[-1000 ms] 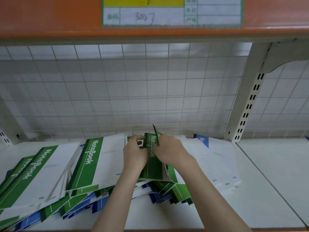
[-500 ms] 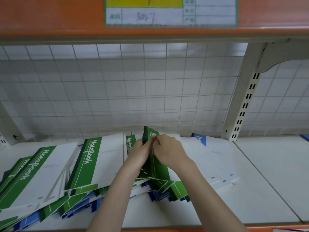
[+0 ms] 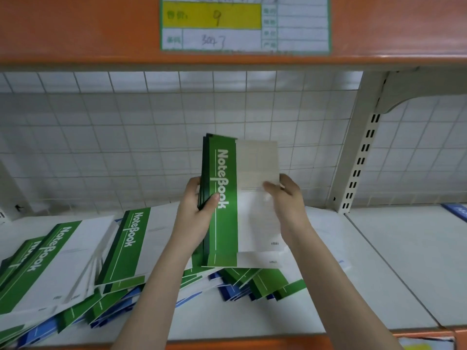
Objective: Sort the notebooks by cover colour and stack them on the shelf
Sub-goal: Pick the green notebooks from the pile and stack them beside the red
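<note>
Both hands are up in the middle of the frame holding a small bunch of green notebooks (image 3: 225, 198) upright, covers facing the camera. The left hand (image 3: 195, 213) grips the spine edge, thumb across the green band, fingers wrapped behind. The right hand (image 3: 288, 198) pinches the white edge, thumb on the front cover; it's a bit blurry, so exact finger placement is hard to call.

What could go wrong, I'd guess: the bunch isn't squared up. A second cover pokes out below the front one, so a loose grip could let one slide out and drop into the mess underneath. That mess is the bigger risk. The mixed pile (image 3: 242, 284) of green and blue notebooks sits fanned out just below the hands, and the leaning green stack (image 3: 75, 263) at lower left looks ready to slump toward the shelf's front edge if bumped by a forearm. A blue one hiding in the held bunch would also spoil the sort, and I can't see the ones behind.

The shelf (image 3: 379, 274) is plain white, with a wire grid back (image 3: 126, 135), a slotted upright (image 3: 358, 157) at right, and an orange shelf edge above carrying a price label (image 3: 245, 24).
</note>
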